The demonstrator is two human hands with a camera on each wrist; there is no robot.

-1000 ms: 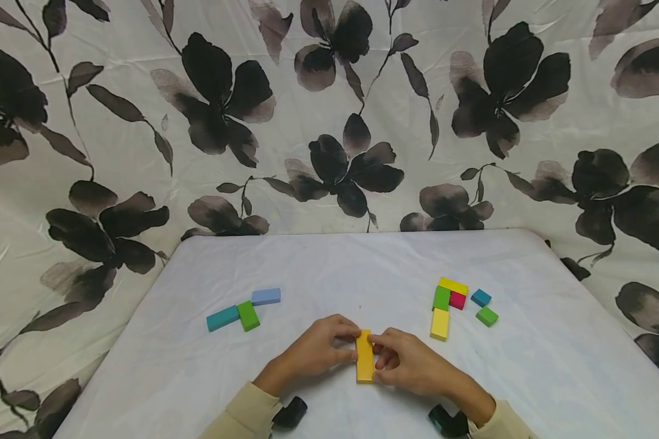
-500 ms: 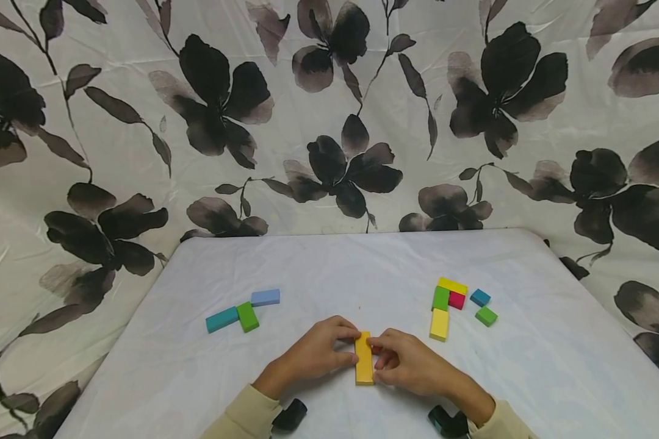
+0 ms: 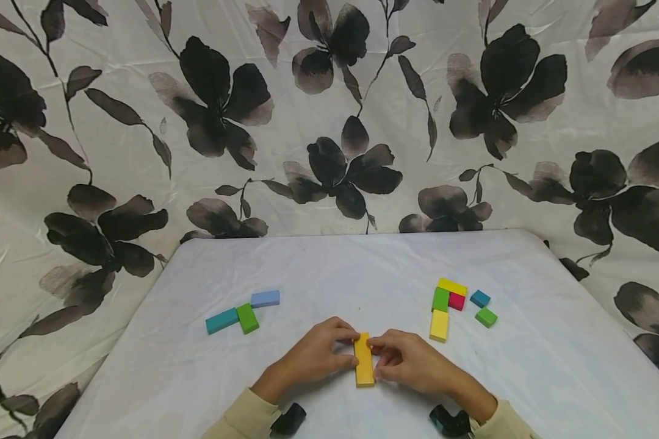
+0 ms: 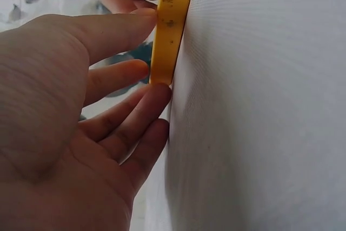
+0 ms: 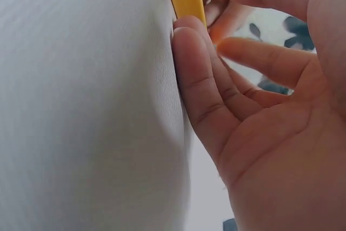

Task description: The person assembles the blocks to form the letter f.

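A long yellow-orange block [image 3: 363,361] lies on the white-covered table near its front, pointing away from me. My left hand [image 3: 313,349] holds its left side, with the thumb partway along and the index finger near the far end. From the other side, my right hand [image 3: 412,363] holds the same block, thumb at the right side and index finger by the far right corner. In the left wrist view, small dark marks show on the block's side [image 4: 171,22]. Fingertips of the right hand [image 5: 254,117] rest against the cloth beside the block's end.
Left of the hands lie a teal block [image 3: 222,321], a green block [image 3: 247,318] and a light-blue block [image 3: 266,298], touching in a chain. To the right sit several yellow, green, red [image 3: 457,300] and blue blocks [image 3: 480,298]. A floral cloth [image 3: 340,122] hangs behind.
The yellow block has shifted very slightly toward me and tilted a little, with both hands staying on it. The other blocks keep their places.
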